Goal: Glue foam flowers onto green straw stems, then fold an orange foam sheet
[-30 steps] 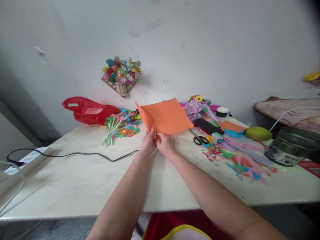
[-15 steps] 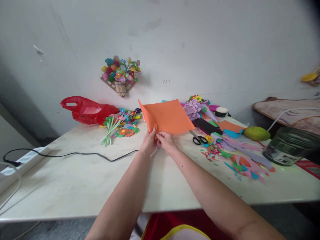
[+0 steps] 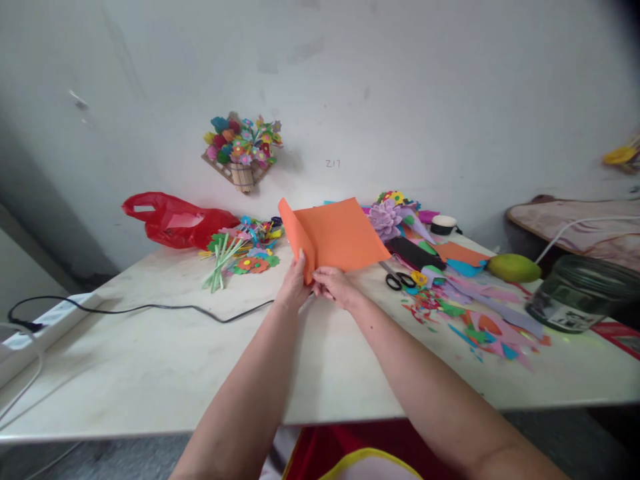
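Note:
An orange sheet (image 3: 343, 233), paper or thin foam, is held up over the middle of the table. Its left side curls over toward me. My left hand (image 3: 296, 283) grips that curled edge near the bottom, thumb up against it. Close beside it, my right hand (image 3: 333, 285) pinches the sheet's lower edge; the hands nearly touch. To the right of the sheet lie scissors (image 3: 399, 280) with black handles, their blades partly hidden. The tips of some fingers are hidden behind the sheet.
Coloured scraps (image 3: 485, 327) and a glass jar (image 3: 583, 293) occupy the right side. On the left are flower cutouts (image 3: 253, 263), pale green strips (image 3: 220, 260) and a red plastic bag (image 3: 177, 223). A black cable (image 3: 200, 308) runs from a power strip (image 3: 55, 323) toward my hands.
The sheet's left side has curled further over toward the right. My left thumb has moved up along the fold, while my right hand has barely shifted.

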Tool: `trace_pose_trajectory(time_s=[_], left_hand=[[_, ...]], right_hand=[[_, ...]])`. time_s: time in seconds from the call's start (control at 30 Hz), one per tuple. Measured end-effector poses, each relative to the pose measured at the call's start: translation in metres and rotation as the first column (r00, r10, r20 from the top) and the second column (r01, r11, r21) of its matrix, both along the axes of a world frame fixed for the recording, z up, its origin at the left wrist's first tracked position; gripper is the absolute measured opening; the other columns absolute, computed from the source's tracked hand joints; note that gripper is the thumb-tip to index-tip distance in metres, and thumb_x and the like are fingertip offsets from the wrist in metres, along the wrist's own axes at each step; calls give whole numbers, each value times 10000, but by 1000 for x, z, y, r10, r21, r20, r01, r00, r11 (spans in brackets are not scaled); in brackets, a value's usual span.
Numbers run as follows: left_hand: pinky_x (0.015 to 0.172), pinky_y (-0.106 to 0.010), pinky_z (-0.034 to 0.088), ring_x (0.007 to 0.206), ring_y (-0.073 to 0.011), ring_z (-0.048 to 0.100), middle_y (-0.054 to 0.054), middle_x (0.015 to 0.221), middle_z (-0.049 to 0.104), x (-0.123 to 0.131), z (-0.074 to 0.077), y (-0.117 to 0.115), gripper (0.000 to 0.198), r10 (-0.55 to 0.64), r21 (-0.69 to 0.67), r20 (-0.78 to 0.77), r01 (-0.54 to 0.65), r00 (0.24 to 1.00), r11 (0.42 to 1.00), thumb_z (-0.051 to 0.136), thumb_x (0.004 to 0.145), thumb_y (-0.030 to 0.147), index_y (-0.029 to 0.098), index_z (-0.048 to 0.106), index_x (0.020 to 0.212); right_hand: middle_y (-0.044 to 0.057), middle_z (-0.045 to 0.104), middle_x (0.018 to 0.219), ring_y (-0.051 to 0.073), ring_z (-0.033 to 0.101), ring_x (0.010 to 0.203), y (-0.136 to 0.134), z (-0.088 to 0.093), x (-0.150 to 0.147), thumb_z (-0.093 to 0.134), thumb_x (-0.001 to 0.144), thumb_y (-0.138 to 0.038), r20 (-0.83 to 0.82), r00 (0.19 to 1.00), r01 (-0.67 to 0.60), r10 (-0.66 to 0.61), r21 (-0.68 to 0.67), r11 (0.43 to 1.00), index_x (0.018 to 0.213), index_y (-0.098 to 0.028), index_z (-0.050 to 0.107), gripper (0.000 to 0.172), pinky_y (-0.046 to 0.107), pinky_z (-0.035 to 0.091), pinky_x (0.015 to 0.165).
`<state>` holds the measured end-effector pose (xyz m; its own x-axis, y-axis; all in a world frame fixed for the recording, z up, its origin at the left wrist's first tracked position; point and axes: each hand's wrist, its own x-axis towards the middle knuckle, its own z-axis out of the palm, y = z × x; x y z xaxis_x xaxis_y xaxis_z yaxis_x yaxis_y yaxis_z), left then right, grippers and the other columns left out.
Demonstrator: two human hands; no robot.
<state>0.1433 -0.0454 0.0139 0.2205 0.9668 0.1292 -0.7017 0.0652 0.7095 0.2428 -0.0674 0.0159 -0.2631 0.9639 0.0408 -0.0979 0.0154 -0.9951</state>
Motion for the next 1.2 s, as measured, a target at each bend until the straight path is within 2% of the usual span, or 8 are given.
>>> trace_pose_trajectory(time_s=[0.1, 0.27, 0.4, 0.5, 0.67, 0.87, 1.07, 1.2], left_hand=[[348, -145, 398, 406, -75, 540, 46, 642, 590, 2, 0, -2, 378, 30, 24, -3, -30, 1000, 999, 650, 735, 438, 211, 490, 993], [307, -158, 330, 314, -68, 431, 82, 526, 492, 4, 1, -5, 336, -1, 78, -47, 5, 999, 997, 624, 757, 440, 228, 459, 959], [326, -161, 318, 400, -89, 487, 53, 585, 529, 3, -1, -2, 325, 35, 119, -51, -28, 998, 993, 630, 754, 430, 223, 475, 952], [358, -169, 348, 476, -102, 532, 23, 667, 575, 4, -3, -1, 311, 33, 121, -48, -27, 998, 992, 638, 751, 411, 214, 501, 948], [466, -231, 458, 435, -83, 506, 1, 715, 612, 6, -3, -5, 283, -80, 185, -74, 93, 994, 978, 596, 784, 417, 194, 522, 942], [492, -231, 491, 487, -108, 570, 8, 663, 607, 7, 0, -7, 299, -74, 153, -111, 91, 991, 984, 597, 786, 423, 176, 520, 936], [501, -219, 500, 527, -104, 595, -4, 738, 627, 8, 0, -5, 313, -37, 113, -96, 47, 995, 993, 601, 784, 422, 173, 535, 963], [494, -259, 506, 527, -138, 600, -42, 729, 640, 7, -1, -2, 402, -74, 65, -103, 81, 992, 995, 500, 814, 521, 148, 567, 950]], right_hand=[[-58, 513, 401, 41, 292, 258, 1, 0, 2, 463, 817, -280, 19, 1000, -4, 4, -4, 1000, 644, -177, 455, 202, 172, 148, 297], [-23, 581, 511, 76, 485, 352, 4, -2, -1, 461, 836, -309, 61, 986, 149, -154, 82, 986, 695, -171, 506, 203, 173, 304, 327], [-17, 582, 574, 93, 540, 412, 7, -4, -1, 482, 824, -356, 113, 958, 240, -263, 179, 954, 714, -171, 535, 221, 178, 333, 339], [-29, 565, 599, 84, 532, 412, 8, -3, 0, 505, 807, -358, 49, 951, 292, -304, 167, 942, 783, -172, 554, 194, 175, 303, 325], [-41, 549, 592, 63, 485, 365, 8, 1, 2, 528, 790, -373, -141, 950, 287, -280, 34, 957, 835, -172, 534, 206, 177, 255, 308], [-93, 482, 530, 24, 353, 315, 9, -1, 4, 591, 709, -483, -191, 956, 243, -225, 82, 966, 929, -189, 538, 371, 171, 183, 300], [-102, 358, 422, 36, 304, 300, 12, -6, 3, 575, 703, -516, -150, 968, 222, -202, 134, 966, 635, -197, 455, 347, 192, 164, 301], [-96, 338, 429, 31, 266, 307, 13, -9, 3, 570, 707, -482, -178, 966, 211, -186, 134, 968, 593, -195, 436, 336, 199, 141, 312]])
